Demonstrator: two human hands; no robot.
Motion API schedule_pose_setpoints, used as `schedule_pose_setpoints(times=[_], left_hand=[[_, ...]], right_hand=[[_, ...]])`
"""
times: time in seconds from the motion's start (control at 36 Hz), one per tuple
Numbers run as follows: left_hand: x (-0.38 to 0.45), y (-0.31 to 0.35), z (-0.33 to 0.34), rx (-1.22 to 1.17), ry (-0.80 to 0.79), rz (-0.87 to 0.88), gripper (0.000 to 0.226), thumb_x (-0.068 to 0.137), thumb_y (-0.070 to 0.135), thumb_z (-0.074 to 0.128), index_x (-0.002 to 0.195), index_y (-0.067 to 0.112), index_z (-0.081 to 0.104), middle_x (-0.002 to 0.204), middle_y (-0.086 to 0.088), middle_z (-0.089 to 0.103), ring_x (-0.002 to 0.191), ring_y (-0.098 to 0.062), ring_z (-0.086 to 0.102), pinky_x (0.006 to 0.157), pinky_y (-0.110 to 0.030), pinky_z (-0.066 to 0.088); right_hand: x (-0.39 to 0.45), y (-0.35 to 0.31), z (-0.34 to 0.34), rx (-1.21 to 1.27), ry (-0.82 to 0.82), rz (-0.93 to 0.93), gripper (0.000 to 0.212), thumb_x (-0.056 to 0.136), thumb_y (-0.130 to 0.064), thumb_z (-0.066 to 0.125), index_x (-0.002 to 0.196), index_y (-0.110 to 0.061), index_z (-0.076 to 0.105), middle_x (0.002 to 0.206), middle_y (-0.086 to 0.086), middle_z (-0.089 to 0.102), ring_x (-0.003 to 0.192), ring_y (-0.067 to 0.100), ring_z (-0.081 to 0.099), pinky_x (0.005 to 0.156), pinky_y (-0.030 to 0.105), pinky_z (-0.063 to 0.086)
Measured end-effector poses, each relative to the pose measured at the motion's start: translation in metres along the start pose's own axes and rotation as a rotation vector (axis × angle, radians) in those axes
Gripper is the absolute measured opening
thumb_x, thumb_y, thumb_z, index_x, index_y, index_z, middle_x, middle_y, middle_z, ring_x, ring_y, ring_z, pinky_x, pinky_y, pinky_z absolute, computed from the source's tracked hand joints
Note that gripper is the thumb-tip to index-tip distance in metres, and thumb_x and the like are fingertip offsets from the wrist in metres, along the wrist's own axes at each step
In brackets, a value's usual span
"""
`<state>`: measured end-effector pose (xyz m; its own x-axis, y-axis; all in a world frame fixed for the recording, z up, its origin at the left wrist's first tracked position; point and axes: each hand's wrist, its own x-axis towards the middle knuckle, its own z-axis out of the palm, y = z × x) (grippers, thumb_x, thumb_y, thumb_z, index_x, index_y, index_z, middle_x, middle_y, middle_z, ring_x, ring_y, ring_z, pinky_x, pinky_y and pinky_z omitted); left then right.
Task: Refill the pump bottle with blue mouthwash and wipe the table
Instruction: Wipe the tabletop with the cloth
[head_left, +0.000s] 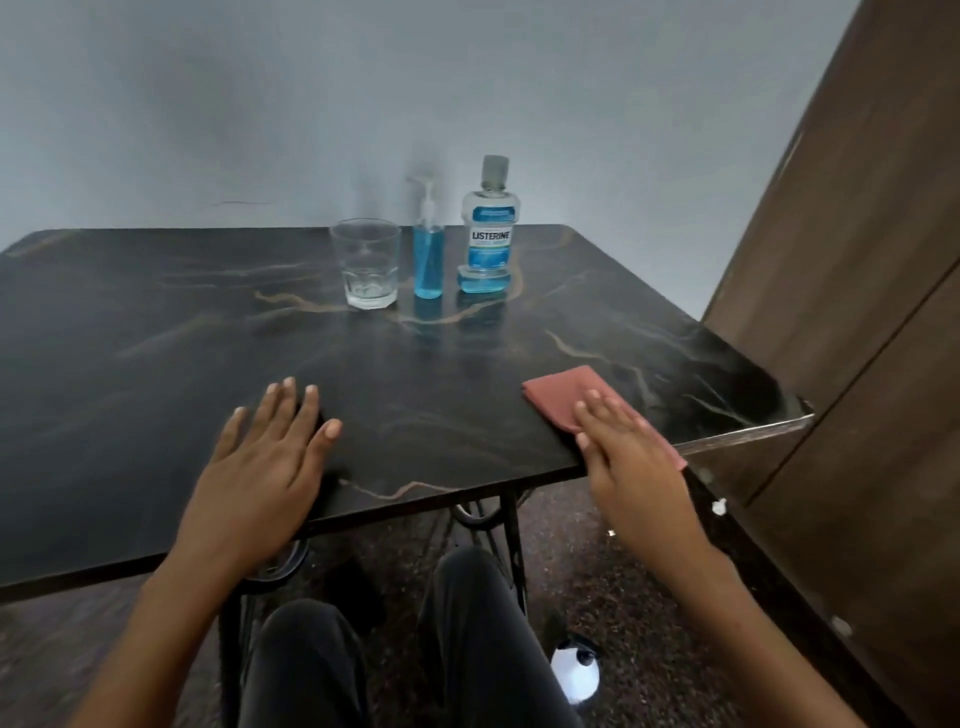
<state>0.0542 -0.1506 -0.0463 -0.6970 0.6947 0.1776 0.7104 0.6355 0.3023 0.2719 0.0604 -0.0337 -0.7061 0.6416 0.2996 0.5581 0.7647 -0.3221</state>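
Observation:
A slim clear pump bottle (428, 254) with blue liquid stands upright at the back of the dark marble-patterned table (156, 332). Right beside it stands a Listerine mouthwash bottle (486, 234), capped, with a little blue liquid at its bottom. A folded reddish cloth (566, 392) lies near the table's front right edge. My right hand (631, 457) lies flat on the cloth, fingers extended, covering its near part. My left hand (265, 457) rests flat on the bare tabletop to the left, fingers spread, holding nothing.
An empty clear glass tumbler (367, 264) stands left of the pump bottle. A brown wooden door or cabinet (857, 260) rises close to the table's right edge. A grey wall is behind. My legs and a white object (574, 670) on the floor are below.

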Motion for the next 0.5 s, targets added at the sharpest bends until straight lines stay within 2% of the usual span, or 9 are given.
schedule_pose_setpoints(times=[0.08,0.19,0.25,0.36,0.5], left_hand=[[0.0,0.001,0.0,-0.001,0.0,0.004,0.08,0.078,0.059,-0.005,0.149,0.022,0.002,0.158,0.004,-0.004,0.139,0.0,-0.014,0.116,-0.029,-0.009],[-0.001,-0.001,0.0,-0.013,0.011,0.01,0.077,0.079,0.058,-0.004,0.148,0.023,0.002,0.157,0.005,-0.004,0.139,0.0,-0.014,0.116,-0.027,-0.01],[-0.001,-0.002,0.001,-0.016,0.019,0.012,0.076,0.08,0.058,-0.003,0.148,0.024,0.002,0.157,0.005,-0.004,0.139,0.0,-0.014,0.115,-0.027,-0.011],[0.0,-0.004,0.003,-0.013,0.035,0.012,0.076,0.08,0.057,-0.003,0.148,0.022,0.003,0.158,0.005,-0.001,0.138,0.0,-0.014,0.115,-0.028,-0.008],[0.0,-0.004,0.004,-0.038,0.056,0.011,0.076,0.082,0.056,0.001,0.149,0.022,0.007,0.158,0.005,0.002,0.138,0.001,-0.012,0.117,-0.029,-0.005]], right_hand=[[0.017,0.02,-0.005,-0.012,0.022,0.128,0.043,0.097,-0.014,0.042,0.139,-0.007,0.042,0.152,0.011,0.032,0.143,0.023,0.026,0.118,0.035,0.016],[0.053,0.031,-0.002,-0.102,-0.041,0.294,0.046,0.099,-0.015,0.033,0.143,-0.002,0.033,0.153,0.021,0.024,0.143,0.033,0.02,0.118,0.041,0.015],[0.072,0.029,0.0,-0.118,-0.059,0.34,0.044,0.098,-0.014,0.033,0.14,0.0,0.036,0.15,0.024,0.027,0.14,0.037,0.024,0.116,0.044,0.019],[0.105,0.009,0.007,-0.119,-0.109,0.276,0.038,0.095,-0.012,0.037,0.129,0.001,0.048,0.142,0.021,0.04,0.13,0.036,0.038,0.11,0.044,0.029],[0.133,-0.042,0.026,-0.063,-0.243,0.079,0.039,0.096,-0.015,0.04,0.134,-0.006,0.047,0.148,0.018,0.035,0.134,0.031,0.037,0.111,0.038,0.03]])
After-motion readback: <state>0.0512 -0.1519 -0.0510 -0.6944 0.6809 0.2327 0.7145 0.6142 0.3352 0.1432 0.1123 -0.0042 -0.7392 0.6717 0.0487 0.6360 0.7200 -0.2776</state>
